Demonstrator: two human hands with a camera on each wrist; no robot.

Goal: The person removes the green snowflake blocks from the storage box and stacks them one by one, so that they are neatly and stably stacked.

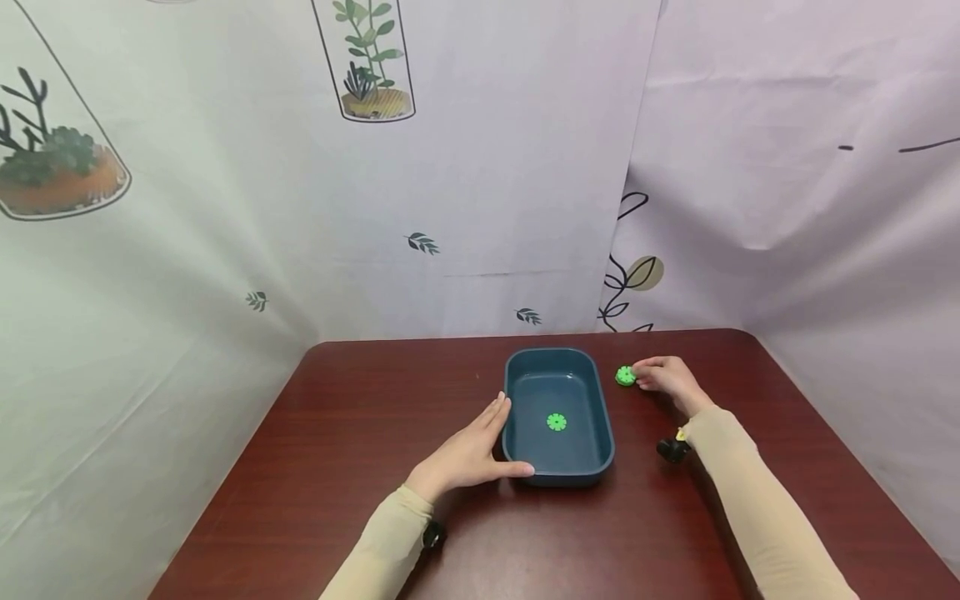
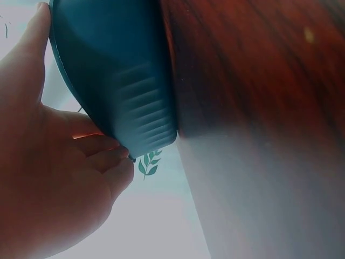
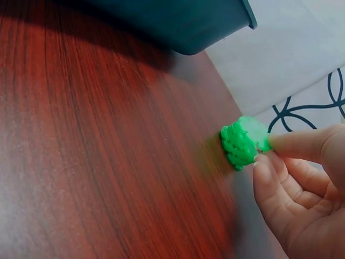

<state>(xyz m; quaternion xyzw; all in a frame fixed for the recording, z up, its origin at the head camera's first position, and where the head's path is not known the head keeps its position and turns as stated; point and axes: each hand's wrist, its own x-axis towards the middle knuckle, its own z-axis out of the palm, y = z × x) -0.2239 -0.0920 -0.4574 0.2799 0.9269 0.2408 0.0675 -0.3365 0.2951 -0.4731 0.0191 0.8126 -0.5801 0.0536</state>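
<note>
A deep blue rectangular tray (image 1: 558, 481) stands on the table, with one green notched plastic disc (image 1: 557, 422) lying flat on its floor. My left hand (image 1: 468, 450) rests against the tray's near left corner. Its fingers lie extended along the left rim and its thumb touches the front rim. To the right of the tray, a small stack of green notched discs (image 3: 233, 148) stands on the table. My right hand (image 1: 670, 381) pinches the top disc (image 3: 252, 131) between thumb and forefinger, right at the stack. The other fingers of that hand are curled in.
The dark red-brown table (image 1: 375, 417) ends at a pale printed cloth (image 1: 480, 208) behind and at both sides. A black wrist camera (image 1: 672, 451) hangs under the right sleeve, and another black device (image 1: 432, 535) sits at the left sleeve.
</note>
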